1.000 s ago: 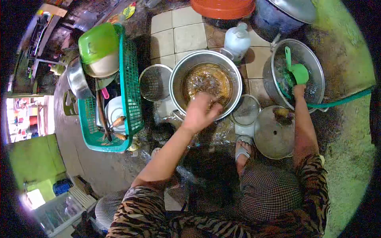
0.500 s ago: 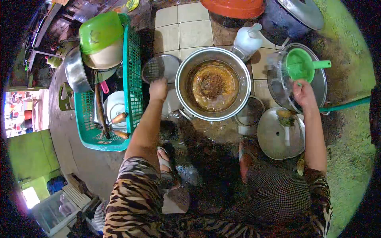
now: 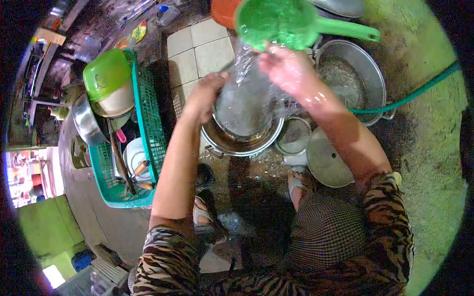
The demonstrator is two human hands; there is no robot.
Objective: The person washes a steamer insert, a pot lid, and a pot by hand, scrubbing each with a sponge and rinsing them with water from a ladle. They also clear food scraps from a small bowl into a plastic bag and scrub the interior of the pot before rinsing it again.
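My left hand (image 3: 205, 96) is closed on the edge of a round, flat grey metal disc (image 3: 247, 111). Its exact kind is blurred by water. The disc is tilted over a large metal pot (image 3: 242, 153), hiding most of the pot's inside. My right hand (image 3: 289, 69) grips the rim of a green water dipper (image 3: 276, 22), whose handle points right. Water pours from the tipped dipper onto the disc and runs down into and around the pot.
A teal basket (image 3: 148, 133) with bowls and utensils stands left. To the right are a metal basin (image 3: 382, 79) of water, a green hose (image 3: 405, 102), a small round container (image 3: 295, 135) and a round lid (image 3: 328, 163). An orange basin (image 3: 223, 14) sits behind.
My right hand has carried the dipper up and left from the water basin and tipped it. My left hand has brought the disc right, over the pot. The camera view has shifted somewhat.
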